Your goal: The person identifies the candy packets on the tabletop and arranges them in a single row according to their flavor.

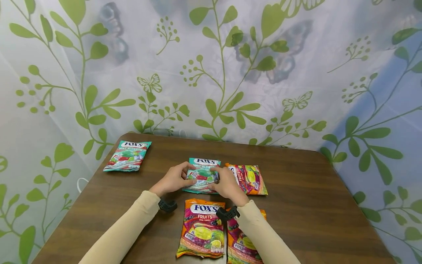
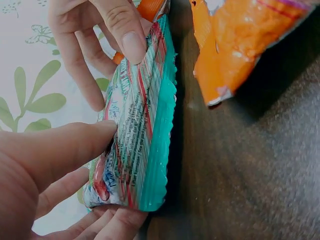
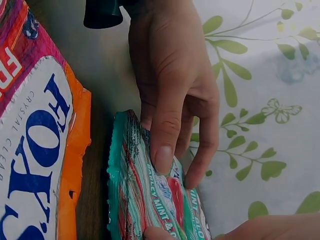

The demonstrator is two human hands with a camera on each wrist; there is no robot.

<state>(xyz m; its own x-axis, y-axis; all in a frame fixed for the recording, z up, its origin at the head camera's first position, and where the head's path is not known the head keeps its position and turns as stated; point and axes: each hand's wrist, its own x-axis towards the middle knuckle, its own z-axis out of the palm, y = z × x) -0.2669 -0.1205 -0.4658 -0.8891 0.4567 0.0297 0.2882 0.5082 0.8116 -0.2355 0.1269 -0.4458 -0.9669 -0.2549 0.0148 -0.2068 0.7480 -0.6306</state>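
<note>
Both my hands hold a teal Fox's Mint Blossom candy bag (image 1: 202,173) near the middle of the table. My left hand (image 1: 174,179) grips its left side, thumb on the front and fingers around the edge. On the opposite side my right hand (image 1: 228,183) grips it the same way. In the left wrist view the bag (image 2: 132,130) leans, its teal bottom seam towards the dark wood. The right wrist view shows the left thumb (image 3: 165,135) pressing the printed face, with part of the right hand (image 3: 275,227) along the bottom.
Another teal mint bag (image 1: 128,157) lies at the table's far left corner. An orange Fox's Fruits bag (image 1: 252,179) lies just right of my right hand. Two more orange bags lie in front: one (image 1: 202,231) in full sight, one (image 1: 242,242) partly under my right forearm. A patterned curtain (image 1: 211,73) hangs behind.
</note>
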